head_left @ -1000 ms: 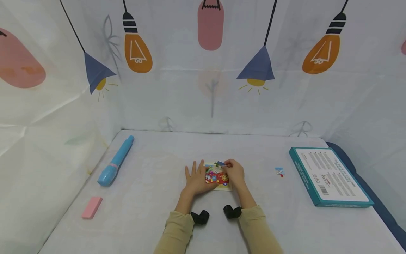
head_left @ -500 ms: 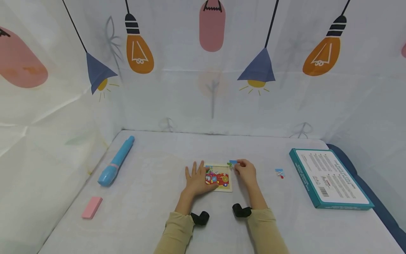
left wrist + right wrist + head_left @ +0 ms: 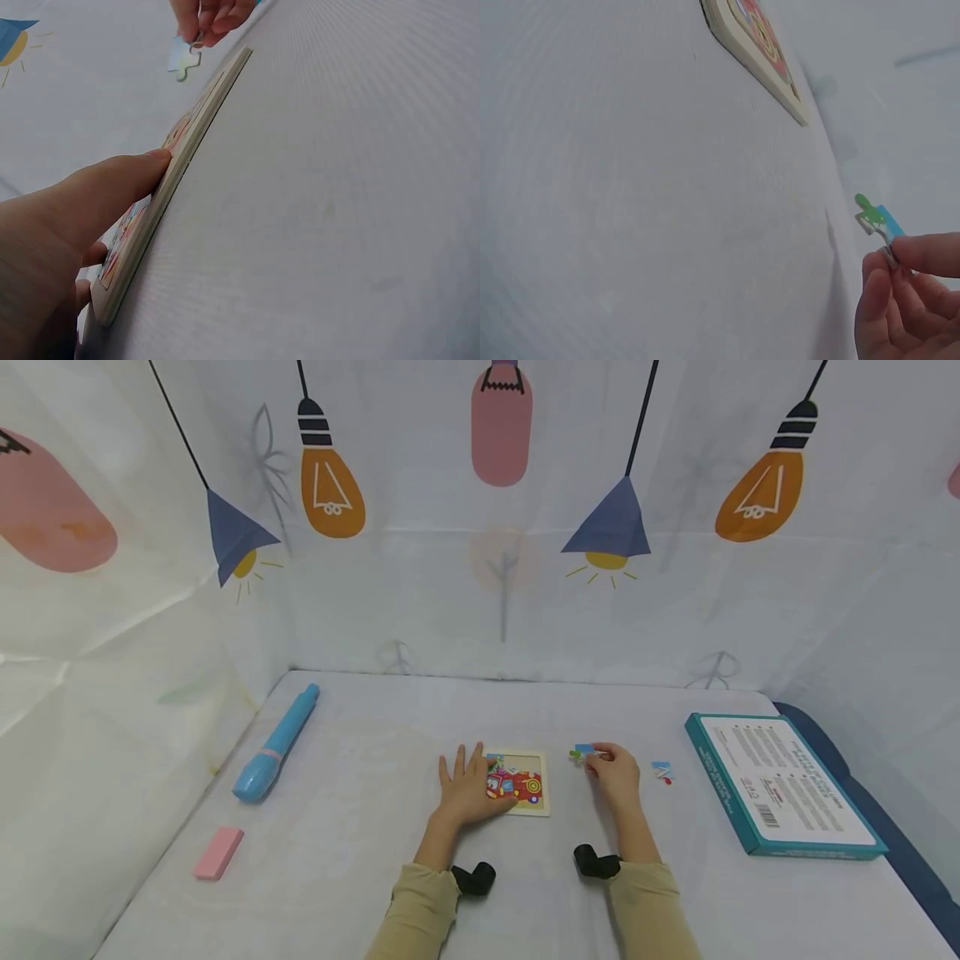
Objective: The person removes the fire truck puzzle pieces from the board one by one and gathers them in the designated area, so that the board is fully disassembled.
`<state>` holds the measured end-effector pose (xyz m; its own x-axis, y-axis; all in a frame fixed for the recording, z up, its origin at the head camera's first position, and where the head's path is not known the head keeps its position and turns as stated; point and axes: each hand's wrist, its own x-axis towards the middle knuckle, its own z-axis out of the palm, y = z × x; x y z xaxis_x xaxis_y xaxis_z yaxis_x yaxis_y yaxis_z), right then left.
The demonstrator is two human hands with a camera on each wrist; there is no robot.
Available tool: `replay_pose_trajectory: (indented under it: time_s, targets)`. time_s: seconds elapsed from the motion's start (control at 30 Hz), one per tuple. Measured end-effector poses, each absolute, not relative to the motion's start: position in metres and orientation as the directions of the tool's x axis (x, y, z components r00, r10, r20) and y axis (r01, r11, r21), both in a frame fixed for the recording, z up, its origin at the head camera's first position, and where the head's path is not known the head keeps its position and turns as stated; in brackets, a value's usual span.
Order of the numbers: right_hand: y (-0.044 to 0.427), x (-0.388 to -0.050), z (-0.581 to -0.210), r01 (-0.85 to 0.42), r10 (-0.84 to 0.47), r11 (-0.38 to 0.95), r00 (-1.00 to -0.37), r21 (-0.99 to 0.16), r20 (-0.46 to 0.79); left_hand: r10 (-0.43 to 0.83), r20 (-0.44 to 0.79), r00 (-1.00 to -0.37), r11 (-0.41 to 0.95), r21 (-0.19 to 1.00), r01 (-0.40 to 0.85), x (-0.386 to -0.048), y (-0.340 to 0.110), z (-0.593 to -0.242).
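From the head we see a red-printed puzzle [image 3: 525, 783] on the bench [image 3: 360, 852] under our left hand [image 3: 465, 793], fingers [image 3: 460, 768] wide; rightward, our right hand [image 3: 618, 777] pinches a blue-green piece [image 3: 584, 750]. Left wrist adds the puzzle's thick wooden side [image 3: 154, 221]; right wrist, the piece's rounded green knob [image 3: 861, 200].

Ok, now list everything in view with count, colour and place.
Puzzle board: one, pale wood, red picture, table centre
Held puzzle piece: one, blue and green, right of board
Loose piece: seemingly one, blue, white, red, near box
Wand-shaped object: one, blue, table left
Block: one, pink, front left
Box: one, teal and white, table right
Dark object: one, navy, beyond box
Table: one, white, below everything
Backdrop: white, lamp prints, behind
Sleeves: two, khaki, forearms
Left hand: one, bare, on board
Right hand: one, bare, fingers pinching held piece
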<state>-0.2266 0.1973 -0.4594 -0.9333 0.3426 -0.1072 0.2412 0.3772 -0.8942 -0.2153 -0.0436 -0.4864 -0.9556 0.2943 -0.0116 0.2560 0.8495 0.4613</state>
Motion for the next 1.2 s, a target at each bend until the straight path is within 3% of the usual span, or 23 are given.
replay_pose_trajectory:
  time_s: [1.2]
  targets:
    - [0.252,-0.208,-0.465,0.406,0.531,0.393,-0.833,-0.825,-0.157,0.293,-0.010,-0.956,0.852,0.457,0.257,-0.216,-0.044,-0.490]
